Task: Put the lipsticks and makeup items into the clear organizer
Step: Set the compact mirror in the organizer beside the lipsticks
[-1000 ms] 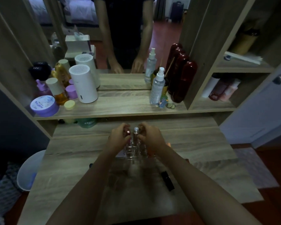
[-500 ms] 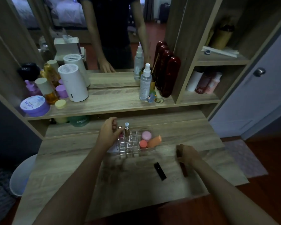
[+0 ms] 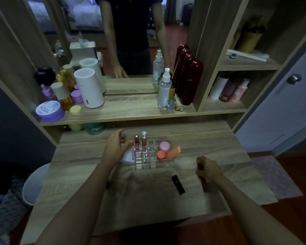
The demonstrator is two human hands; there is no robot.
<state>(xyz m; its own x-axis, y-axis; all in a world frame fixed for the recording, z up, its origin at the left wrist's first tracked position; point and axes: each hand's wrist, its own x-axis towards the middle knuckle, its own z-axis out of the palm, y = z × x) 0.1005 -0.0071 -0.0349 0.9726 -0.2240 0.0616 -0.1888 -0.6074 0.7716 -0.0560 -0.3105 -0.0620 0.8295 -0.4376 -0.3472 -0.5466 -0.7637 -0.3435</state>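
Wooden bench [image 3: 228, 183] with a raised shelf [image 3: 131, 110] behind it, mirror above. On the shelf, left side: white cylindrical device [image 3: 88, 88], purple-lidded jar [image 3: 49, 111]; right side: clear spray bottle [image 3: 164, 89] beside dark red bottles [image 3: 191, 82]. Clear organizer [image 3: 148, 156] sits at the middle of the bench, toward the back. Its rear left slots hold two upright tubes, a pink-capped lipstick [image 3: 136, 141] and a gold tube [image 3: 144, 140] just beside it. Its right compartment holds an orange sponge [image 3: 173, 152], a pink round item [image 3: 164, 146] and a small coral round item [image 3: 160, 154], all crowded together. Left hand [image 3: 116, 149] rests against the organizer's left side, fingers loosely curled, with a white tube [image 3: 129, 155] partly under it; whether it grips that tube, cannot tell. Right hand [image 3: 208, 169] is on the bench well right of the organizer, fingers closed around a dark red lipstick [image 3: 204, 185] whose lower end sticks out below the fist. A black lipstick [image 3: 178, 184] lies loose on the bench between organizer and right hand, touching neither.
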